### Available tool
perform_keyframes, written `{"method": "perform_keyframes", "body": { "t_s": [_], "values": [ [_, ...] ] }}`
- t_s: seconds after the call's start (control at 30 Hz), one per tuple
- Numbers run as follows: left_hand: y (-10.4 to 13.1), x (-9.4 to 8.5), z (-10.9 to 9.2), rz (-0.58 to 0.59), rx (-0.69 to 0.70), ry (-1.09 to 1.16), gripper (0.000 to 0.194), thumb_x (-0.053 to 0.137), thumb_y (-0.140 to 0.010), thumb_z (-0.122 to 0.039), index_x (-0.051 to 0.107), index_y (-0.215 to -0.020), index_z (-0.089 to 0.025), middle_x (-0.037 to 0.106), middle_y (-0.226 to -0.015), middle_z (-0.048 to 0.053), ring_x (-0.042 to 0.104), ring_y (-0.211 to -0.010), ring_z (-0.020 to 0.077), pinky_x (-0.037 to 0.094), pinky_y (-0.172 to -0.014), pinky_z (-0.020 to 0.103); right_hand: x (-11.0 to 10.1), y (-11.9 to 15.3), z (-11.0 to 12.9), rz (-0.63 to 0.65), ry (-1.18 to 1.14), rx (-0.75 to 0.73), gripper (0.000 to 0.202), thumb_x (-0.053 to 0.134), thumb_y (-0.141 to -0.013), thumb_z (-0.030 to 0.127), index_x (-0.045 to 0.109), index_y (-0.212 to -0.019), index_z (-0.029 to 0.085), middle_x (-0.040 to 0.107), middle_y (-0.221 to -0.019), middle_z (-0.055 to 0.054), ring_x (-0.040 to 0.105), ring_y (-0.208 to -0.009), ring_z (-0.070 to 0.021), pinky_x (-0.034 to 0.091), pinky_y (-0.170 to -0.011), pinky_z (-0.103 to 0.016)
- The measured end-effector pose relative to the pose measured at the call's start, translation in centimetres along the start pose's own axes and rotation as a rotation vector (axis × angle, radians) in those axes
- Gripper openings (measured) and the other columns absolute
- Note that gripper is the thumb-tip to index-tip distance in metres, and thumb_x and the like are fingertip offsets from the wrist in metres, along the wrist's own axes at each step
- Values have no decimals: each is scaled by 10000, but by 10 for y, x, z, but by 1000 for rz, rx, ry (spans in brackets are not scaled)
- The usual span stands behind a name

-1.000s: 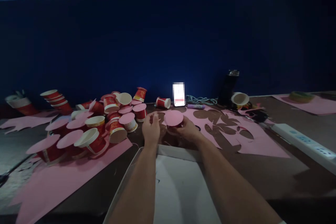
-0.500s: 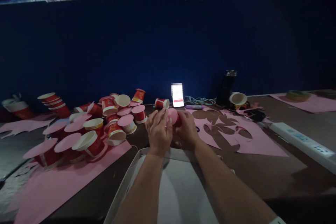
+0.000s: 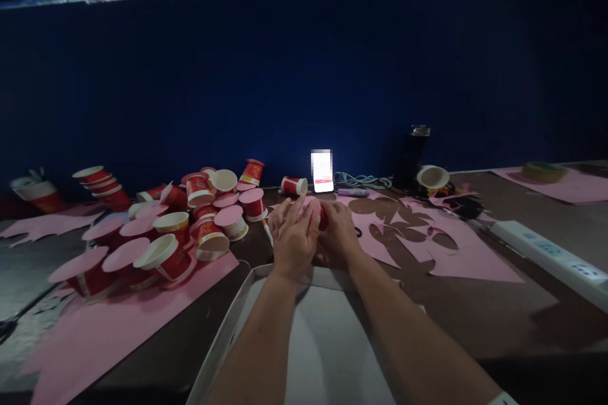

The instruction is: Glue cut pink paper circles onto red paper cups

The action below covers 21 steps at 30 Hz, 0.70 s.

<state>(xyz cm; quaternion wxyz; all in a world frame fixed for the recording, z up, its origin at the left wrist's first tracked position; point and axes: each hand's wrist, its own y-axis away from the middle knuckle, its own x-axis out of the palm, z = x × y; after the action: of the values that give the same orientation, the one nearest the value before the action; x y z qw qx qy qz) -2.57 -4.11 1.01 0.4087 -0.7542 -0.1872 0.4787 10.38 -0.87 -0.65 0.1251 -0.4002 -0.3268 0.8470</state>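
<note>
A red paper cup point(image 3: 323, 220), topped with a round pink paper disc point(image 3: 310, 204), is between my two hands near the table's middle. My right hand point(image 3: 340, 229) is closed round the cup's right side. My left hand point(image 3: 293, 235) lies over the disc from the left, its fingers and thumb pressed against the paper and hiding much of it. The cup's lower part is out of sight behind my hands. Below my wrists is an open white box or tray point(image 3: 256, 273).
On the left, several red cups point(image 3: 199, 190), some with pink discs, crowd around a pink sheet point(image 3: 118, 323). A lit phone point(image 3: 323, 171) stands behind my hands. To the right are cut pink sheets point(image 3: 475, 259), a power strip point(image 3: 546, 253) and a dark bottle point(image 3: 412, 158).
My left hand has shifted slightly right and further over the pink disc, covering more of it. A white-and-orange pen-like stick now shows left of it. My right hand still grips the cup.
</note>
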Motion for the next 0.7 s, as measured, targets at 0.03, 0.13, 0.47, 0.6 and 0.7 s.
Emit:
{"method": "perform_keyframes", "body": {
  "t_s": [0.03, 0.13, 0.47, 0.6, 0.7],
  "values": [
    [0, 0, 0, 8, -2, -3, 376, 469, -904, -372, 597, -1246, -283, 523, -1378, 18, 375, -1296, 270, 264, -1078, 457, 0, 0, 0, 8, 4, 3, 568, 645, -656, 197, 574, -1218, 143, 584, -1090, -130, 481, -1017, -275, 376, -928, -398],
    [0, -1, -1, 20, -5, -3, 401, 472, -901, -380, 573, -1275, -276, 504, -1394, 38, 368, -1302, 278, 257, -1079, 474, -1, 0, 1, 26, 16, 30, 548, 635, -686, 237, 574, -1223, 147, 582, -1073, -132, 488, -985, -268, 385, -900, -383],
    [0, -1, -2, 35, -6, 5, 366, 468, -902, -381, 600, -1238, -323, 494, -1403, 5, 365, -1302, 272, 266, -1074, 478, 0, 0, 3, 100, 84, 147, 459, 604, -713, 303, 593, -1155, 179, 596, -986, -111, 514, -879, -237, 389, -793, -332],
    [0, -3, -2, 44, 3, 15, 366, 473, -897, -383, 606, -1230, -310, 485, -1411, 20, 357, -1308, 278, 268, -1071, 488, 2, -1, 2, 117, 86, 184, 376, 589, -716, 295, 619, -1069, 172, 607, -931, -100, 519, -819, -216, 383, -731, -299],
    [0, -3, -2, 47, 11, 32, 348, 477, -896, -374, 625, -1204, -308, 484, -1411, 21, 352, -1311, 275, 277, -1069, 485, 3, -2, 1, 128, 88, 208, 328, 590, -704, 300, 630, -1000, 167, 607, -882, -92, 513, -768, -202, 373, -689, -288]
  ]
}}
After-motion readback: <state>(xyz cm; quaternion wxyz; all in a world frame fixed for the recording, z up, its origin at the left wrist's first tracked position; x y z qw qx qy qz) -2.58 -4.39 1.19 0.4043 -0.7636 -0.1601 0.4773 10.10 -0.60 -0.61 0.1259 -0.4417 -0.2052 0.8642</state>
